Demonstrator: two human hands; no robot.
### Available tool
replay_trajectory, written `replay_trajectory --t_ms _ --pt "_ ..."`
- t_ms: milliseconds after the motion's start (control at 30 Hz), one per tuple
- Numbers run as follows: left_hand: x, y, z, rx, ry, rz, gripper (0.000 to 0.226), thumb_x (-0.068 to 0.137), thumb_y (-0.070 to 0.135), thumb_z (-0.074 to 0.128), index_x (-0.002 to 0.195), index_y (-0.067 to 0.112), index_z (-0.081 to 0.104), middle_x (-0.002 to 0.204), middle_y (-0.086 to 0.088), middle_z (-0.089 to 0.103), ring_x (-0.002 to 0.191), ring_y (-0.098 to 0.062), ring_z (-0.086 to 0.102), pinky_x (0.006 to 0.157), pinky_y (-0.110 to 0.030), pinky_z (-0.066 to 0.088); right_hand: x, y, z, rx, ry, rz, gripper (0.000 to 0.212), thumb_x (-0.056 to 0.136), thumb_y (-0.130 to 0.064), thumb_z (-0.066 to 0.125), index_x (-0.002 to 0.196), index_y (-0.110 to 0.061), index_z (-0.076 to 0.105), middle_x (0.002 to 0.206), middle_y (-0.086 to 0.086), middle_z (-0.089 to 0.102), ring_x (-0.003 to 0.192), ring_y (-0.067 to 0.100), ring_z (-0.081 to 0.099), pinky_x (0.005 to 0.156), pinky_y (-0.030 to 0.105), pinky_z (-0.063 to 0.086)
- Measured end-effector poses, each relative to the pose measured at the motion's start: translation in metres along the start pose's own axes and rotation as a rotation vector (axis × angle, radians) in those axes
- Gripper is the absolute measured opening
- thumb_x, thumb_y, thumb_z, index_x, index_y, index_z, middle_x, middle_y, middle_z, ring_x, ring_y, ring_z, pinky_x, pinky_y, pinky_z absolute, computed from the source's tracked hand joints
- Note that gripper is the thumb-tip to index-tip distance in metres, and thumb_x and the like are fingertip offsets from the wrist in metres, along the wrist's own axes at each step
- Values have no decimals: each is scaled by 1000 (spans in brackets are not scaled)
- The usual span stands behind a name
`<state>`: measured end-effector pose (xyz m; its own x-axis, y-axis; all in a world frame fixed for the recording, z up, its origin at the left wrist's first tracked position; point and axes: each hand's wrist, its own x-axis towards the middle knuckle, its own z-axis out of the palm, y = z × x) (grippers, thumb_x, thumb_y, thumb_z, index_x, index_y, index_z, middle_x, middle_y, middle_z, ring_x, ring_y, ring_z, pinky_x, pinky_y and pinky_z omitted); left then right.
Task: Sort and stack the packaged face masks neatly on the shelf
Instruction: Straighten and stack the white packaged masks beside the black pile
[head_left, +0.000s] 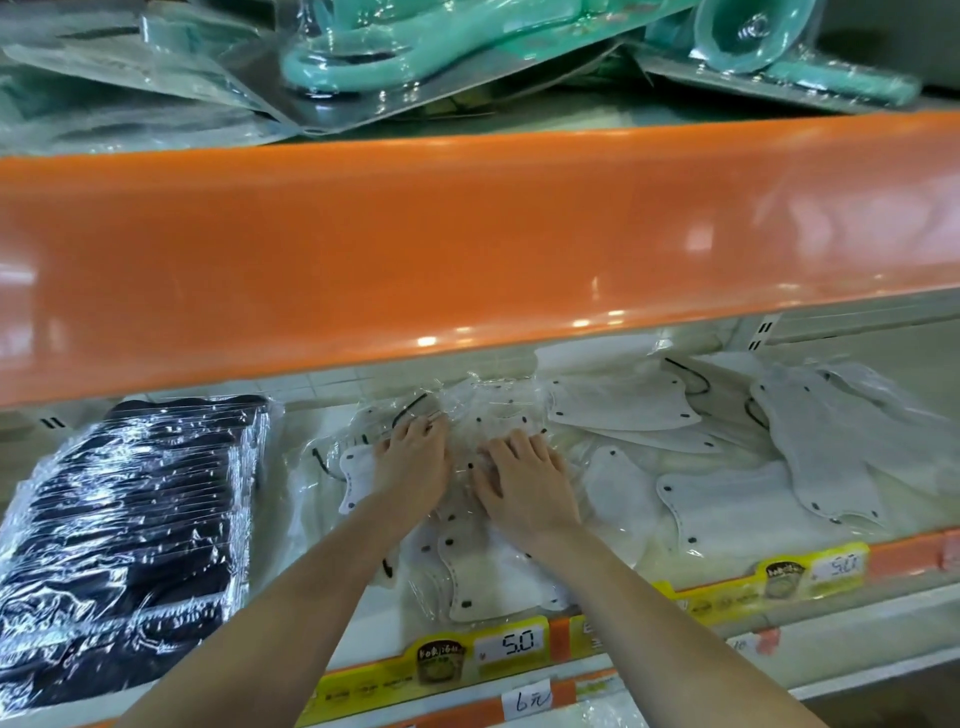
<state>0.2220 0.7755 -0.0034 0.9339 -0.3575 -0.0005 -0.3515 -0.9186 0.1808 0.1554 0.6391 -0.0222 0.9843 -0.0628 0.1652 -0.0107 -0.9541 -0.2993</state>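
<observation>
White packaged masks (483, 447) lay jumbled at the centre of the shelf (883, 558), so I had my left hand (413, 465) curled into the crinkled wrappers and my right hand (524, 480) spread flat on them, to gather the slippery packets into one stack.

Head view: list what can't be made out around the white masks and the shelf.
- Back of the white mask pile, head view: hidden under the orange shelf edge.
- Left hand and right hand: what the fingertips pinch is lost in glare on the clear wrapping.
- Yellow price tag: small print too blurred.
- Black mask stack: cut off by the left edge.
</observation>
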Motion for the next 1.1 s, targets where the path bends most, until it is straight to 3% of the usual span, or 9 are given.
replay_trajectory --t_ms 200,333,467,567,667,900,1100 --pt "-2 -4 1 59 57 -30 39 98 15 33 135 21 44 139 1 46 132 -21 35 104 -38 30 7 -3 4 -34 -3 30 48 98 -42 33 138 -15 39 148 7 29 137 25 24 115 39 17" --pt "-7 -7 1 86 106 -41 38 90 7 44 126 21 47 131 4 51 126 -19 41 96 -32 35 27 -5 3 -14 7 -26 45 99 -36 34 138 -14 39 153 6 25 140 23 21 117 37 10" --pt "-11 -15 -1 47 127 -17 27 91 11 44 114 23 54 117 6 59 107 -19 54 81 -30 40 48 -12 1 45 -145 -58 50 102 -41 29 146 -18 29 158 0 17 145 19 11 119 39 5" --pt "-11 -20 -7 -59 112 -55 32 92 12 42 118 23 56 116 4 60 106 -20 54 85 -31 40 51 -14 9 -28 -196 -58 51 101 -46 26 145 -21 32 153 -1 28 143 19 18 118 42 10" --pt "-8 -27 -12 -88 90 -94 32 95 15 39 125 17 52 117 -3 55 110 -22 49 88 -34 41 46 -12 10 -67 -113 -75 46 99 -49 28 136 -26 41 140 -3 41 132 19 33 112 41 22" --pt "12 -25 -7 -108 -31 -66 37 99 21 36 135 15 44 137 -5 48 128 -24 40 101 -39 34 37 -11 11 -112 -46 -67 39 94 -49 38 125 -26 47 123 4 39 116 23 39 103 43 30" --pt "27 -4 1 -266 -11 -68 36 98 16 37 133 12 46 132 -6 53 121 -23 44 99 -38 35 35 -8 12 3 26 -78 30 94 -42 45 115 -22 53 117 2 41 111 21 38 102 34 28"
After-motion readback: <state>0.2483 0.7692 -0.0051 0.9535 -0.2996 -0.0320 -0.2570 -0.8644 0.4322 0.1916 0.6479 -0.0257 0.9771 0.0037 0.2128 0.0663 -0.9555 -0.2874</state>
